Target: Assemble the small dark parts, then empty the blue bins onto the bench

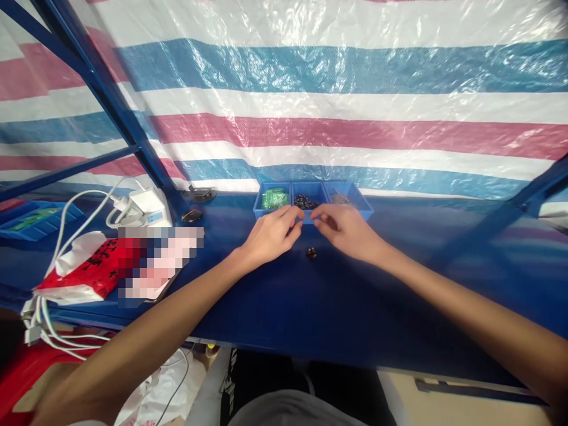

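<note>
My left hand [276, 235] is held over the blue table [275, 307] at the near edge of a blue tray with three compartments [255, 208]. Its fingers curl forward, with thumb and index fingertip slightly apart and nothing visible between them. Facing it, my right hand [341, 231] is bent the same way, a small gap showing between its thumb and index finger. Green packets [275, 199] fill the left compartment, and small black parts [305, 202] lie in the middle one. My right hand partly hides the right compartment's contents. A small dark, brassy piece [311, 253] rests on the table below the hands.
To the left lie a red tissue pack [106, 275], a blurred pinkish flat item [164, 266], a white power strip [153, 207] with cables and a dark, rounded object [192, 216]. Another blue tray [39, 228] sits far left. A striped sheet [337, 130] hangs behind.
</note>
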A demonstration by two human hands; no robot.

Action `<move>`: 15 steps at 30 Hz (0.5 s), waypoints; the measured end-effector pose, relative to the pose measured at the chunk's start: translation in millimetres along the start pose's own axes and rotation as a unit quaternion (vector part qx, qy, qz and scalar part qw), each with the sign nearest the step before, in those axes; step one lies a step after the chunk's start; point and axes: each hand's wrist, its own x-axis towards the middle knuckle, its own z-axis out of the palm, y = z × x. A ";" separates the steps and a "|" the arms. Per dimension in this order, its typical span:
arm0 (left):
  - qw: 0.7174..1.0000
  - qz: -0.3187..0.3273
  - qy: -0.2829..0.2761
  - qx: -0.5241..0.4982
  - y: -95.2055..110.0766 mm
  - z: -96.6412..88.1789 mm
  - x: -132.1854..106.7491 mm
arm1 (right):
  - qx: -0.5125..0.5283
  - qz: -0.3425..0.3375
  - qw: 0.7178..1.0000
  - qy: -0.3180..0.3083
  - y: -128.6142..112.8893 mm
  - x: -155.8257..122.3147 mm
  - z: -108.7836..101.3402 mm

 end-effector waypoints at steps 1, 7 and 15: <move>1.000 0.004 -0.001 0.009 1.6 -0.2 -0.3 | 0.023 0.008 0.999 -0.037 -4.0 -6.6 0.3; 1.000 -0.008 -0.001 0.025 2.6 0.8 0.8 | 0.051 0.000 0.991 -0.125 -7.6 -23.0 7.3; 1.000 -0.013 0.019 0.000 -6.6 5.0 3.3 | -0.009 -0.020 0.990 -0.139 -5.2 -28.7 12.0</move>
